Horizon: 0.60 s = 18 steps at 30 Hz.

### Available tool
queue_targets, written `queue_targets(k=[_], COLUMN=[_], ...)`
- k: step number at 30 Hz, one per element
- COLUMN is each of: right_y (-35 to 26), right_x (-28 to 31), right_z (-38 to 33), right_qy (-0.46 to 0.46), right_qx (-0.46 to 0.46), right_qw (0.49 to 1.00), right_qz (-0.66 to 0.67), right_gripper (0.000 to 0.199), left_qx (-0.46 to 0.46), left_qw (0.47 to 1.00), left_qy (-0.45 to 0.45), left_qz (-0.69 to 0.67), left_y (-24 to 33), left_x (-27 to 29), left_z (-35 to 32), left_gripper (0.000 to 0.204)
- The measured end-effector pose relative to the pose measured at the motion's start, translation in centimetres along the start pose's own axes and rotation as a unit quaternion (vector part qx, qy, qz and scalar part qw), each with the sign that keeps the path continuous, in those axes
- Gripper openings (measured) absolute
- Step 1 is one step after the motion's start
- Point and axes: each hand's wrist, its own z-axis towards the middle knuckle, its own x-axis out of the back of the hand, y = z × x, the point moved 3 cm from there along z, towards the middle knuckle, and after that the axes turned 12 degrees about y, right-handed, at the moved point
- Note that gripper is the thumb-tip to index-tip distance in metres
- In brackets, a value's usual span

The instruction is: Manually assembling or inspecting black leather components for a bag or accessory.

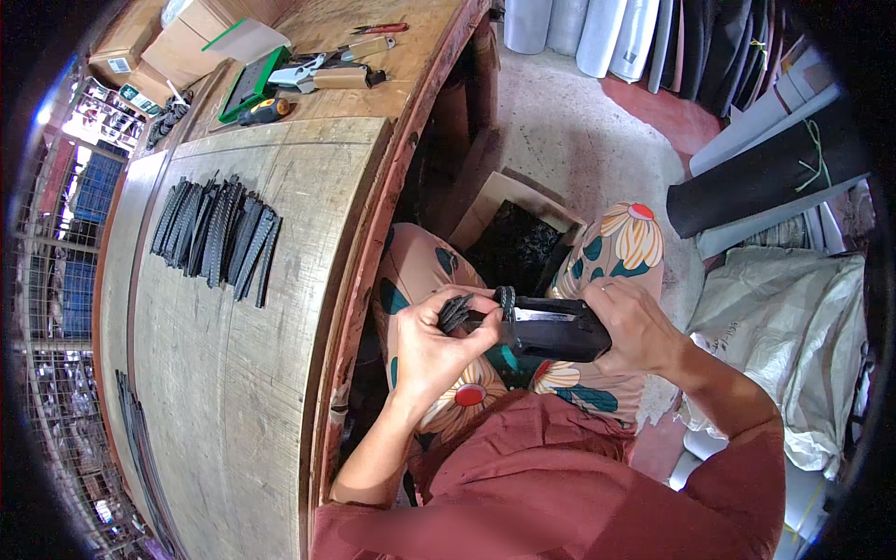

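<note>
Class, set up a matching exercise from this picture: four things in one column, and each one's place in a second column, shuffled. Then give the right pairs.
Things:
1. black box-shaped tool
2. row of black strips
3. open carton of black pieces
4. dark roll

Places:
A. on the floor between the person's knees
B. leaning at the right, tied with a green cord
C. laid out on the wooden workbench
D. over the lap, held by the right hand, with the left hand at its end

Pairs: 1-D, 2-C, 3-A, 4-B
</note>
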Motion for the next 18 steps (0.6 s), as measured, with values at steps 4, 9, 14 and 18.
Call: queue_targets(k=[4,9,14,18], right_y=[0.0,-0.1,-0.4,-0.5], right_x=[0.1,0.3,0.5,0.7], right_z=[0.0,0.2,0.3,0.4], right_qy=[0.0,-0.004,0.045,0.044], right_qx=[0.003,0.007,0.029,0.03], right_qw=[1.0,1.0,0.998,0.999], right_qz=[-0.005,-0.006,0.011,0.005], right_gripper=[0.048,0.047,0.043,0.042], left_qx=[-0.005,-0.047,-0.075,-0.062], left_qw=[1.0,0.998,0.996,0.997], left_qy=[-0.008,-0.007,-0.007,-0.011], left_qz=[0.015,0.03,0.047,0.053], left_y=[0.0,0.3,0.4,1.1], left_x=[-0.1,-0.3,-0.3,-0.4], left_z=[-0.1,0.1,0.1,0.1], left_gripper=[0.01,0.011,0.012,0.008])
